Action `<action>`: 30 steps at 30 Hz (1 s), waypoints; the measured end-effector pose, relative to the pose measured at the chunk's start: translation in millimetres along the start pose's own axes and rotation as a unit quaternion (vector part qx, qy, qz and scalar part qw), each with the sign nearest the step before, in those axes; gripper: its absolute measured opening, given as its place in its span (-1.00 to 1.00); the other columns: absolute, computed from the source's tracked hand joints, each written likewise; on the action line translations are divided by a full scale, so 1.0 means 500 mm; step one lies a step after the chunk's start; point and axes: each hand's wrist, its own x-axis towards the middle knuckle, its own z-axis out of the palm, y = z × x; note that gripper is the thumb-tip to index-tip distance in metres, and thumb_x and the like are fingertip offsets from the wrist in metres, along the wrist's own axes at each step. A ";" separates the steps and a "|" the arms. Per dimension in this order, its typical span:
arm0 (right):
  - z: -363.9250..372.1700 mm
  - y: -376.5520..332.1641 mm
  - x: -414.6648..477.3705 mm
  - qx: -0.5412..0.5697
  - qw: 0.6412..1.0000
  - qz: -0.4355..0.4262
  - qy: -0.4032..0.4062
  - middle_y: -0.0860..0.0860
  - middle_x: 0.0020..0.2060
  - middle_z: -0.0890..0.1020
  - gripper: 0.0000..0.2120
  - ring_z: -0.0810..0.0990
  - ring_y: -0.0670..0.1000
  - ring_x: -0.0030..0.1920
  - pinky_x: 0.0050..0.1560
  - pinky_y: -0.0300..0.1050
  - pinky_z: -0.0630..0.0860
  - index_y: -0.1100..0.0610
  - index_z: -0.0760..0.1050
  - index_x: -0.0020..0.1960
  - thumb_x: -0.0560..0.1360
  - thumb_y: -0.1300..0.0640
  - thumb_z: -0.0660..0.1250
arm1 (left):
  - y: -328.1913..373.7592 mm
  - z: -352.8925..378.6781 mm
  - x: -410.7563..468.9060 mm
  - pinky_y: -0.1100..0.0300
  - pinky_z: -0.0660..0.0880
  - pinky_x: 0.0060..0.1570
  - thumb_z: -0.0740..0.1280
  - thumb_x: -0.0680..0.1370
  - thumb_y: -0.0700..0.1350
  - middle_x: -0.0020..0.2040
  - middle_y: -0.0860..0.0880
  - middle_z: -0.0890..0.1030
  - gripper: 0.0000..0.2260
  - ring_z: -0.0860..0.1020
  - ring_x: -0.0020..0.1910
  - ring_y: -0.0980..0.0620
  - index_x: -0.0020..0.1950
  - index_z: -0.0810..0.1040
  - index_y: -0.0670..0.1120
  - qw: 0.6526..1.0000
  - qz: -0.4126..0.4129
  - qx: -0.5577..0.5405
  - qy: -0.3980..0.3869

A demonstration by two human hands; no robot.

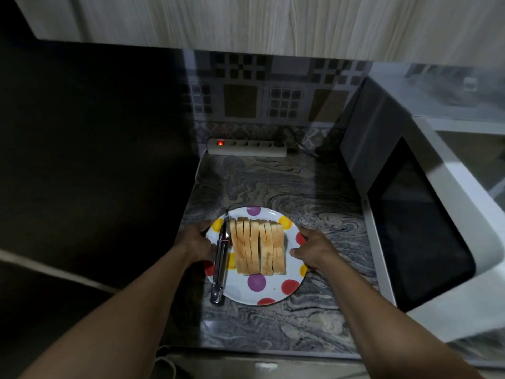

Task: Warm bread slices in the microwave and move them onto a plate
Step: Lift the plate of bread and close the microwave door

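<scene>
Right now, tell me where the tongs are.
Head view: the tongs lie along the left side of the plate, between the bread slices and the left hand.

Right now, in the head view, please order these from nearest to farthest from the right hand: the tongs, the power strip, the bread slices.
1. bread slices: just left of the right hand, in the middle of the plate.
2. tongs: along the plate's left side.
3. power strip: at the back, against the wall.

Single wide-angle head view, facing forward and steeply down, close over the countertop (287,181), plate (273,289) near centre, microwave (410,214) at right.
</scene>
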 end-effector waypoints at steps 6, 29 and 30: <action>0.003 -0.012 0.001 -0.060 0.998 0.009 0.007 0.05 0.50 0.39 -0.24 0.45 0.19 0.39 0.28 -0.03 0.49 0.00 0.24 0.58 0.48 0.08 0.51 | -0.006 -0.002 0.011 -0.07 0.63 0.01 0.38 0.35 -0.09 0.04 -0.15 0.68 -0.59 0.66 -0.01 -0.19 0.19 0.61 -0.06 0.992 0.041 0.108 0.053; -0.012 -0.043 -0.097 -0.082 0.995 0.003 0.058 0.14 0.41 0.48 -0.55 0.48 0.21 0.35 0.27 0.01 0.48 0.09 0.34 0.51 0.65 0.01 0.21 | 0.013 -0.013 -0.056 0.07 0.50 0.10 0.35 0.56 -0.10 0.15 -0.23 0.63 -0.74 0.57 0.16 -0.24 0.23 0.61 -0.12 0.964 0.076 0.214 0.138; -0.019 -0.052 -0.110 -0.090 0.994 0.010 0.061 0.15 0.40 0.49 -0.56 0.48 0.21 0.35 0.27 0.00 0.48 0.12 0.36 0.48 0.64 0.01 0.20 | 0.026 -0.017 -0.065 0.05 0.50 0.06 0.34 0.56 -0.12 0.14 -0.25 0.63 -0.74 0.58 0.14 -0.26 0.22 0.61 -0.13 0.956 0.088 0.231 0.156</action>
